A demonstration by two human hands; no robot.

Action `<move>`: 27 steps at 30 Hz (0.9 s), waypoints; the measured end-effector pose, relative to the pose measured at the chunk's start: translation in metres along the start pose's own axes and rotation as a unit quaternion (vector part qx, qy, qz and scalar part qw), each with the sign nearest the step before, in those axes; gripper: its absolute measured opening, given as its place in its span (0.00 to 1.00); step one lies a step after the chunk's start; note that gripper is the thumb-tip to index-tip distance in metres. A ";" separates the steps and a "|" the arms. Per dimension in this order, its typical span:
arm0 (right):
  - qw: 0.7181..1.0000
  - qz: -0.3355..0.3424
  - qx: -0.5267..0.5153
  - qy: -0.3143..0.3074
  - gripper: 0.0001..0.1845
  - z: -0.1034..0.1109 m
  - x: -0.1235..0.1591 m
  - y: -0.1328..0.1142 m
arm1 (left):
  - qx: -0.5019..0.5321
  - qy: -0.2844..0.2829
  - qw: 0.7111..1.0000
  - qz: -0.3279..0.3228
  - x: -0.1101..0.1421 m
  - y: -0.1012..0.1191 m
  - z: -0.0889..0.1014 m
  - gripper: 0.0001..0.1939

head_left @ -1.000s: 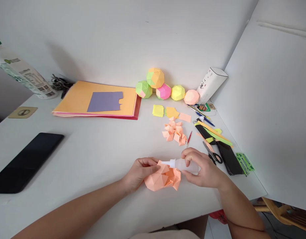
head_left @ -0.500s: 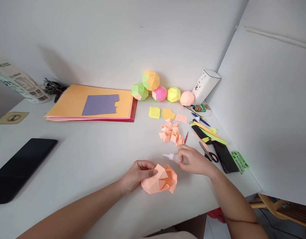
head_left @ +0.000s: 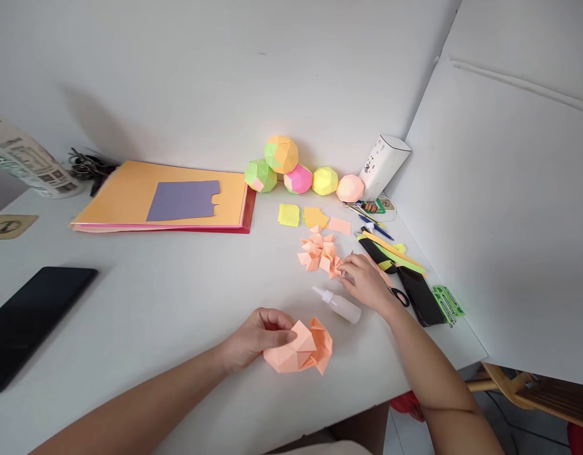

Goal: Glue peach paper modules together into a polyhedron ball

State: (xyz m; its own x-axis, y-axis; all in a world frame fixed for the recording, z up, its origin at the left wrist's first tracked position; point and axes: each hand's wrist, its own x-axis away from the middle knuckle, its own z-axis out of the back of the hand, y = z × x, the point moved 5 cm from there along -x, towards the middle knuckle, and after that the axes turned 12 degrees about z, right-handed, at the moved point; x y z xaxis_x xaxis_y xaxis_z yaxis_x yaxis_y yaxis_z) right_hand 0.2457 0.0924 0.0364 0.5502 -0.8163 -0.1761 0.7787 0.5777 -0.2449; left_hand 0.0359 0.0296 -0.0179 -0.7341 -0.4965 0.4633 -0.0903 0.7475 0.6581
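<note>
From my remote station I watched the left hand (head_left: 258,338) grasping a part-built peach paper ball (head_left: 288,355), its thumb pressed over a flap on top. The right hand (head_left: 367,284) reached to the near right edge of a pile of folded peach pieces (head_left: 316,245), fingertips at the outermost one; I could not tell whether they had closed on it. I took the step in hand to be picking a single piece out while the ball was held steady. The next move, as I judged it, called for a light pinch that freed one piece from its neighbours without creasing its folds, and for no extra squeeze on the left, since the thin shell looked easy to dent.

The ball sat in the left hand's grip over the near middle of the worktop (head_left: 191,278), its gap facing right, well apart from the right hand. Between the two lay a white squeeze bottle (head_left: 343,308) on its side, nozzle toward the far left. The scissors (head_left: 399,292) showed just right of the right hand, partly hidden. Beyond the pile I saw small yellow sheets (head_left: 288,215), and farther off five closed faceted balls (head_left: 282,153) by the wall (head_left: 177,76).
</note>
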 end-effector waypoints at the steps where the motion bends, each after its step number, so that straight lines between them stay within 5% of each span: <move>1: 1.000 0.012 0.003 -0.002 0.05 -0.003 -0.001 0.001 | -0.002 -0.001 1.000 0.000 0.000 0.000 0.000 0.10; 7: 0.998 0.051 -0.010 0.021 0.08 -0.005 -0.006 0.000 | -0.033 -0.020 0.999 -0.004 0.001 -0.001 -0.001 0.10; 12: 0.980 0.066 -0.134 0.128 0.05 0.009 -0.004 -0.010 | -0.037 -0.023 0.999 -0.001 0.001 -0.002 0.001 0.09; 14: 0.953 0.064 -0.257 0.147 0.02 0.012 -0.001 -0.018 | -0.039 -0.027 0.999 0.002 0.001 -0.002 0.001 0.09; 19: 0.836 0.015 -0.543 0.079 0.06 0.002 0.005 -0.041 | -0.041 -0.030 0.999 0.005 0.000 -0.002 0.001 0.08; 23: 0.774 -0.049 -0.631 0.016 0.08 -0.015 0.006 -0.053 | -0.045 -0.035 0.998 0.009 0.001 -0.001 -0.001 0.08; 27: 0.757 -0.063 -0.651 -0.006 0.15 -0.022 0.007 -0.062 | -0.044 -0.031 0.998 0.012 0.002 -0.001 -0.001 0.08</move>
State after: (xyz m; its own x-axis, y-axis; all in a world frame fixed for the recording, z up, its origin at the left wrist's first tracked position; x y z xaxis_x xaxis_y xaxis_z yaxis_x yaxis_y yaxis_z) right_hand 0.1947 0.0516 0.0292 0.5058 -0.8600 -0.0667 -0.1268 0.0024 -0.9919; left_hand 0.0350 0.0275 -0.0168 -0.7756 -0.4484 0.4443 -0.0145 0.7163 0.6976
